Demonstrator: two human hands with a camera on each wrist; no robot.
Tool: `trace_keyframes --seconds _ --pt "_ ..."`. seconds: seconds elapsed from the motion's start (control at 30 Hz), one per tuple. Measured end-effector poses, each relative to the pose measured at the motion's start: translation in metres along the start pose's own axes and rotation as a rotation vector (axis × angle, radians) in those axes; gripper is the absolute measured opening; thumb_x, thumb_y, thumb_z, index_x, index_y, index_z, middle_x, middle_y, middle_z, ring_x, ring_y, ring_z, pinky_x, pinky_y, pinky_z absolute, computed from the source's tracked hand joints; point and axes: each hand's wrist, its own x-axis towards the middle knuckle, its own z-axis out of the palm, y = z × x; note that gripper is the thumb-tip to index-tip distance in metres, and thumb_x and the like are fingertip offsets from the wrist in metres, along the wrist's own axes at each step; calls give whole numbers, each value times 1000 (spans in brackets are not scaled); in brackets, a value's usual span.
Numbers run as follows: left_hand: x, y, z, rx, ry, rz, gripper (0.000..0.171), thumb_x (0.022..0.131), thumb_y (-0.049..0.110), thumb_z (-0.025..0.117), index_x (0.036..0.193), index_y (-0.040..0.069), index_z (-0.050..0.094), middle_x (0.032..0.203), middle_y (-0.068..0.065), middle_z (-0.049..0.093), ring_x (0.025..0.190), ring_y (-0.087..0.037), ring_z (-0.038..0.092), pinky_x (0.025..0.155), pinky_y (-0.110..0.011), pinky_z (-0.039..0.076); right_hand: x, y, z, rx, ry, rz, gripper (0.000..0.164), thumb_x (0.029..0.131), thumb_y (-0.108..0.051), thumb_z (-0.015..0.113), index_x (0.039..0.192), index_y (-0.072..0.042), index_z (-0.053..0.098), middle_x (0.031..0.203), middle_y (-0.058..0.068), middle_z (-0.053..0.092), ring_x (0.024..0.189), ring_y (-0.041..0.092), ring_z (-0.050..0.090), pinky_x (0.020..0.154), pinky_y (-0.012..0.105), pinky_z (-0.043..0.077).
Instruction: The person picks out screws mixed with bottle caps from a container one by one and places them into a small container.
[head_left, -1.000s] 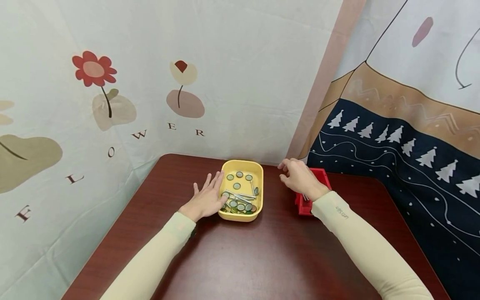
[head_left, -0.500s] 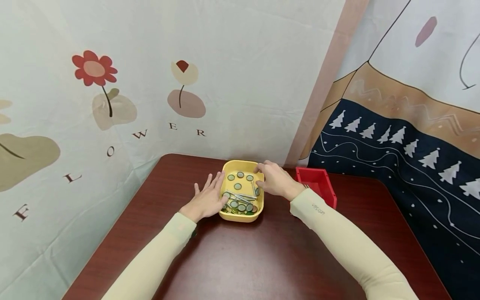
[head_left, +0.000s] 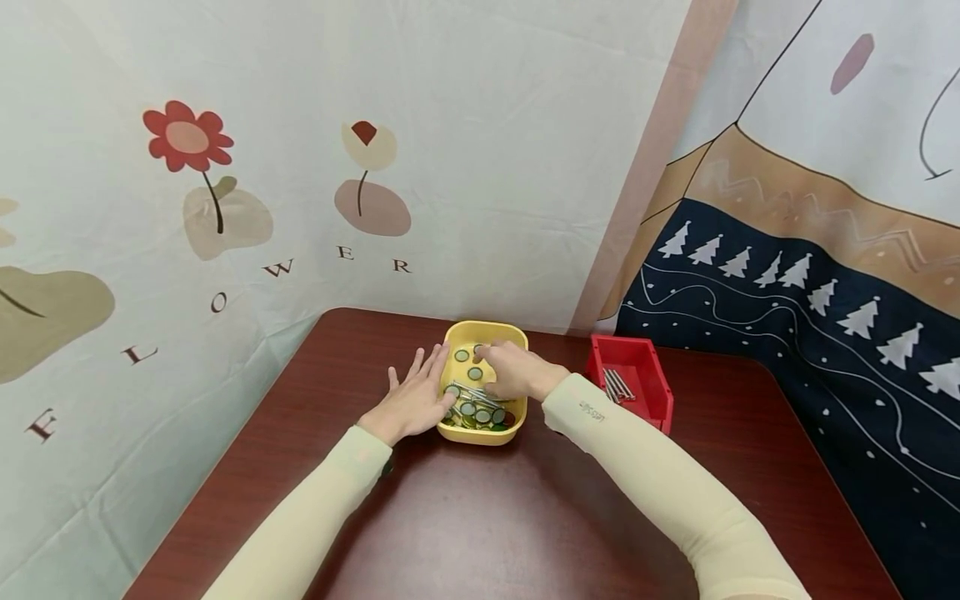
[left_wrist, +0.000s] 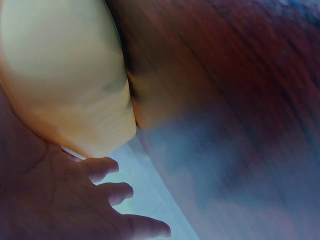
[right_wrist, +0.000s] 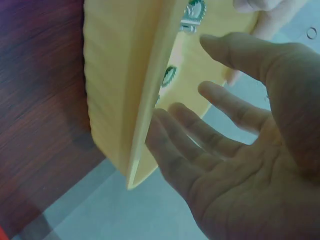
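A yellow plastic bin (head_left: 483, 437) holds several bottle caps (head_left: 476, 373) and several long metal nails or bolts (head_left: 476, 393). My left hand (head_left: 408, 404) rests against its left wall, fingers spread and straight, thumb over the rim. In the left wrist view the outer wall of the bin (left_wrist: 65, 60) lies along that palm. Reaching over the right rim, my right hand (head_left: 517, 371) has its fingers above the caps and nails. The right wrist view shows thumb and fingers apart, with nothing between them, and a toothed bottle cap (right_wrist: 170, 76) inside the bin beyond them.
A red open bin (head_left: 663, 396) stands right of the yellow one, with several metal nails or bolts (head_left: 618, 385) in it. Both sit toward the back of a dark red-brown table (head_left: 465, 517). A printed cloth (head_left: 487, 167) hangs right behind.
My right hand has moved left from above the red bin to inside the yellow bin, uncovering the nails in the red bin. My left hand stays at the yellow bin's left side.
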Motion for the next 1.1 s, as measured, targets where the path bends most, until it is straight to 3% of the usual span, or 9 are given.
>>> trace_keyframes --seconds 0.13,0.17,0.37,0.4,0.63,0.8,0.87,0.93,1.1 --pt "0 0 -1 2 0 1 90 116 39 50 190 19 2 199 -12 12 185 -45 4 135 -94 3 8 -5 2 -27 -79 -49 52 104 -12 84 153 1 70 150 23 75 138 37 74 121 50 61" --pt "0 0 -1 2 0 1 91 116 39 50 190 19 2 199 -13 12 185 -45 4 135 -94 3 16 4 12 -43 -91 -65 54 104 -16 85 153 -1 71 151 19 76 139 34 74 122 48 60" --pt "-1 0 -1 0 -2 0 91 116 39 50 190 20 1 199 -13 13 185 -45 5 135 -94 3 23 -7 15 -101 -221 -27 58 105 -15 86 160 -10 69 155 13 77 137 27 75 114 42 64" --pt "-1 0 -1 0 -2 1 91 116 39 50 190 20 2 199 -12 13 185 -45 5 135 -94 4 17 -19 6 -108 -243 -7 58 104 -9 85 160 -9 69 155 14 76 136 28 75 113 43 65" --pt "0 -1 0 2 -4 2 91 115 39 50 190 20 2 199 -12 13 185 -45 5 134 -94 4 23 -31 13 -224 -249 35 55 104 -6 84 155 -19 70 147 10 78 130 26 77 108 43 66" --pt "1 -1 -1 -3 -3 1 92 115 39 50 190 19 2 199 -12 13 185 -45 5 134 -94 3 28 -33 19 -246 -246 50 49 106 -5 81 153 -15 67 139 11 81 123 26 81 104 41 68" --pt "1 -1 -1 -4 -4 0 92 115 39 50 190 19 1 199 -13 13 185 -45 5 134 -94 3 34 -29 25 -256 -253 58 47 106 -6 82 150 -12 68 133 12 82 118 25 81 100 40 69" --pt "0 -1 -1 -4 -4 -1 91 116 39 50 190 19 1 198 -13 13 185 -45 5 135 -94 3 50 -9 43 -272 -251 48 42 104 -13 86 143 -12 70 124 7 82 109 19 79 95 38 68" --pt "-1 0 -1 -11 -6 1 91 117 40 51 190 20 2 198 -13 14 185 -45 6 135 -93 3 87 37 78 -248 -273 30 23 98 -21 92 114 -17 74 97 -3 78 86 13 70 82 34 64"
